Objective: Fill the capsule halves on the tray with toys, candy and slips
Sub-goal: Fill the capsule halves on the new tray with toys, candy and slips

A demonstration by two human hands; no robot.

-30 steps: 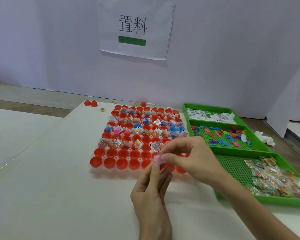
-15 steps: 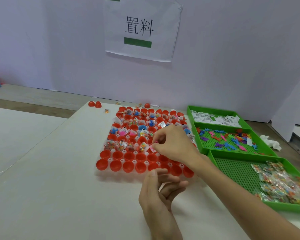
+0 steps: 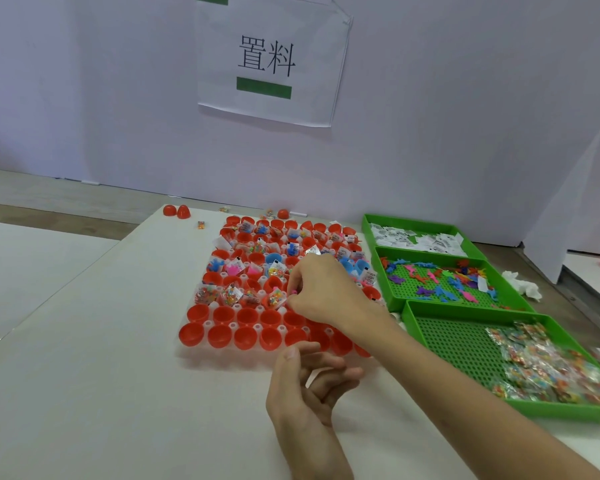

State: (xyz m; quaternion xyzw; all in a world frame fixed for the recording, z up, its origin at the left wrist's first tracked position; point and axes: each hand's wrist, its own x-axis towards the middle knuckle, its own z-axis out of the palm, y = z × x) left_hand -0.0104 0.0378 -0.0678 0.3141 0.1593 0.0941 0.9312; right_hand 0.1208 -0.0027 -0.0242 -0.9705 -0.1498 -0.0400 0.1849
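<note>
A clear tray [image 3: 194, 351] of red capsule halves [image 3: 222, 336] lies on the white table. The far rows hold toys, candy packets and slips; the two near rows are bare red cups. My right hand [image 3: 326, 289] hovers over the tray's third row from the front, pinching a small pink toy [image 3: 293, 292] at its fingertips beside a candy-filled half [image 3: 276, 299]. My left hand [image 3: 305, 382] hangs just in front of the tray, fingers loosely curled, holding nothing.
Three green bins stand to the right: paper slips [image 3: 416, 237] at the back, coloured toys [image 3: 440, 278] in the middle, candy packets [image 3: 548, 365] nearest. Loose red halves [image 3: 176, 211] lie at the table's far edge. A crumpled white tissue [image 3: 523, 287] sits past the bins.
My right hand took the pink toy from between both hands and carried it forward over the tray. My left hand let go and stayed in front of the tray, fingers relaxed.
</note>
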